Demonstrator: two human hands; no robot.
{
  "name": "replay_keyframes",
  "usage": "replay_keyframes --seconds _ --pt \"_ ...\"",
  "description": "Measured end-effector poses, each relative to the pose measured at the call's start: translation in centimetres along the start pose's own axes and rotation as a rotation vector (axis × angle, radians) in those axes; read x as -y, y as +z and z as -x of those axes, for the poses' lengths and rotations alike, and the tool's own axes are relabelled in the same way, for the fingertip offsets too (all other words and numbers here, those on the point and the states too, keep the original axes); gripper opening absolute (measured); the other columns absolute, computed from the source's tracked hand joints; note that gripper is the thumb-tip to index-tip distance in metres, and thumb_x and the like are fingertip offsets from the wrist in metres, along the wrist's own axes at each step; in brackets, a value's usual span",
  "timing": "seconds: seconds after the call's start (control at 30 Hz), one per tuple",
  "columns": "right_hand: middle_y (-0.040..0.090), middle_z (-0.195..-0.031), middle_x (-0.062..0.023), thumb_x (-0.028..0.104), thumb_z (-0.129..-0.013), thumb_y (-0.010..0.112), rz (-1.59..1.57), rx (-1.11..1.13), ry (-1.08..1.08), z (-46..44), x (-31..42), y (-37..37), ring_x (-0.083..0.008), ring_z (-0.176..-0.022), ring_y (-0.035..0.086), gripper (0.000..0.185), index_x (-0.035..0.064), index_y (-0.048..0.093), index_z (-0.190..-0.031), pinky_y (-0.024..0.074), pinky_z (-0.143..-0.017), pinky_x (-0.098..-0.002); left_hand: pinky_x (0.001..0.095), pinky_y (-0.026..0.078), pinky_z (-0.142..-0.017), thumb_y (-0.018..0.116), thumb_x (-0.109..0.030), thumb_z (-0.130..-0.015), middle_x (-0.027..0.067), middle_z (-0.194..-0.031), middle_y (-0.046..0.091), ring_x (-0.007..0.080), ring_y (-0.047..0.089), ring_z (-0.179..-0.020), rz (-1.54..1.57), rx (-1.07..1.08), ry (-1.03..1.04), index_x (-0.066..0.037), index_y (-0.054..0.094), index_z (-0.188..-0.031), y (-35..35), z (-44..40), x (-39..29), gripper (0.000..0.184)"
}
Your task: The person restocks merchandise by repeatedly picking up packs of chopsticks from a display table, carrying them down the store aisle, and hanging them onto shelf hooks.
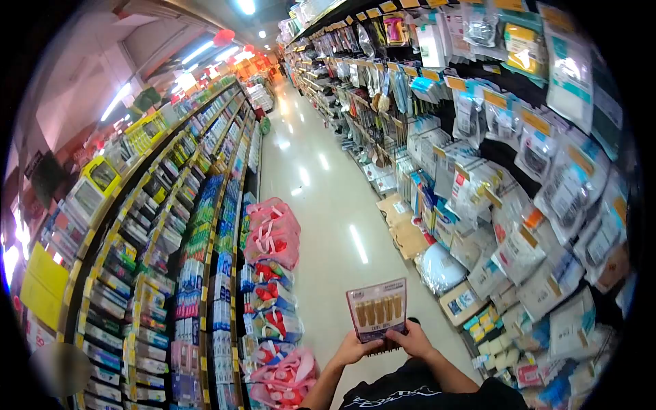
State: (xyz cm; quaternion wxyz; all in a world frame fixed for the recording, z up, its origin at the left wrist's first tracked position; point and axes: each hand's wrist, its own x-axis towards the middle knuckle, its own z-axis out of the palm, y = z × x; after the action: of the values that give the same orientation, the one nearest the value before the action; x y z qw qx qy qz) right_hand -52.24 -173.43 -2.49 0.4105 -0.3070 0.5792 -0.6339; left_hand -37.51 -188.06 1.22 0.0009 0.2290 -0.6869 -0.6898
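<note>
Stocked shelves [205, 342] are ranged beside a shiny floor [318, 225]; a package [377, 309] is gripped low by left hand [351, 349] and right hand [413, 340].

Bright ceiling tubes [198, 52], glare on glossy floor [320, 239], fisheye-curved edges, black corners, blurred lower-left patch [60, 369]

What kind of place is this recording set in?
Most likely a supermarket aisle: the long left-hand shelves are packed with boxed goods, and clear packets hang in rows under orange tags on the right.
</note>
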Motion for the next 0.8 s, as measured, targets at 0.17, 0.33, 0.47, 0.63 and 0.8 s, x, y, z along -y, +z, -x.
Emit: replay_keyframes --seconds 0.17,0.33,0.47,0.63,0.8 --pt "0.069 -0.096 -0.0099 0.029 -0.087 0.070 0.307 -0.002 -0.081 -11.5 0.5 -5.4 -0.0147 -0.086 0.063 0.039 -0.0016 0.061 -0.110 0.0507 -0.079 -0.0321 0.0288 0.051 -0.078 0.075 -0.017 -0.082 0.0040 -0.097 0.069 0.0127 0.063 -0.087 0.002 -0.302 -0.030 -0.001 0.066 -0.110 -1.4 -10.8 0.3 0.034" --pt "0.070 -0.088 -0.0161 0.035 -0.086 0.069 0.429 0.138 -0.010 -24.6 5.7 -8.4 -0.0210 -0.080 0.068 0.042 0.0008 0.062 -0.110 0.0520 -0.073 -0.0344 0.0289 0.052 -0.077 0.073 -0.010 -0.082 0.0068 -0.098 0.070 0.0130 0.064 -0.084 0.053 -0.555 0.088 0.000 0.067 -0.108 -5.3 -20.4 -3.2 0.029" --pt "0.069 -0.084 -0.0180 0.034 -0.086 0.069 0.441 0.187 -0.175 -34.9 7.7 -7.8 -0.0276 -0.076 0.069 0.040 0.0007 0.062 -0.107 0.0525 -0.069 -0.0357 0.0287 0.052 -0.076 0.073 -0.009 -0.082 0.0065 -0.097 0.070 0.0135 0.064 -0.084 0.128 -0.663 0.142 0.003 0.066 -0.106 -10.6 -26.0 -7.1 0.027" --pt "0.066 -0.081 -0.0223 0.041 -0.084 0.068 0.511 0.180 -0.169 -45.8 6.1 -5.1 -0.0395 -0.078 0.066 0.044 0.0027 0.062 -0.104 0.0521 -0.069 -0.0432 0.0296 0.052 -0.079 0.072 -0.007 -0.081 0.0069 -0.097 0.069 0.0149 0.064 -0.086 0.188 -0.738 0.190 0.002 0.066 -0.105 -19.0 -32.9 -4.9 0.027" --pt "0.067 -0.086 -0.0227 0.042 -0.084 0.068 0.598 0.205 -0.101 -57.5 4.8 -2.9 -0.0385 -0.081 0.067 0.046 0.0019 0.062 -0.107 0.0524 -0.072 -0.0432 0.0306 0.050 -0.084 0.073 -0.010 -0.081 0.0069 -0.102 0.069 0.0154 0.064 -0.092 0.217 -0.752 0.139 0.001 0.065 -0.108 -28.2 -40.3 -4.6 0.030"
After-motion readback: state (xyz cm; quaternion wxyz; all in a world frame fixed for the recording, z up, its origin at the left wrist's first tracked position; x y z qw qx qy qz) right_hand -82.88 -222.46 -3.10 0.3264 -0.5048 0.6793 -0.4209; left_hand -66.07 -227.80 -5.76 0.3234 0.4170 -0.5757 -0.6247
